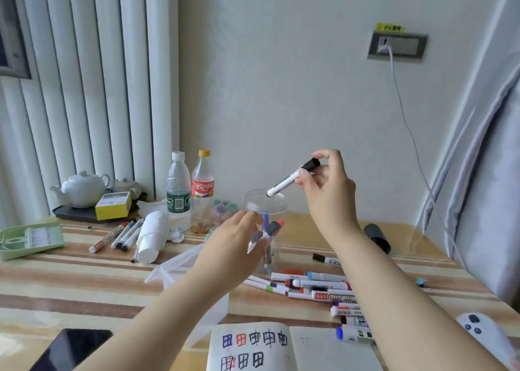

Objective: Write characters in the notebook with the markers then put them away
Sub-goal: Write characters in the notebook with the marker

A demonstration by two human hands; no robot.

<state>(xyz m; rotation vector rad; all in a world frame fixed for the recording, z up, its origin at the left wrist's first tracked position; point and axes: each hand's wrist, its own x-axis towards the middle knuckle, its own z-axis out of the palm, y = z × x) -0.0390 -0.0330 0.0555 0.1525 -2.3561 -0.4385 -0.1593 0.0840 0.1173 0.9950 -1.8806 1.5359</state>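
The right hand (327, 186) pinches a black-capped marker (292, 178) by its cap end, tail tilted down, tip hovering right over the mouth of the clear jar (266, 201). Just below that grip the left hand (239, 238) presses against the jar's side, fingers fairly straight; whether they curl round it, I cannot tell. Markers stand inside the jar already: I make out three at least, one orange-capped, though the left hand hides part of them.

The risk, as I see it: the marker comes in slanted, so its tail may catch the rim or jam against those inside, and a light plastic jar could tip if the steadying hand slips.

Down and right of the grip lies a heap of loose markers (323, 286), roughly ten, overlapping too much for an exact count. Far left of the grip, four more markers (118, 237) sit beside two bottles (190, 190). One open notebook (253, 348) lies nearest on the surface (84, 280), eight characters showing.
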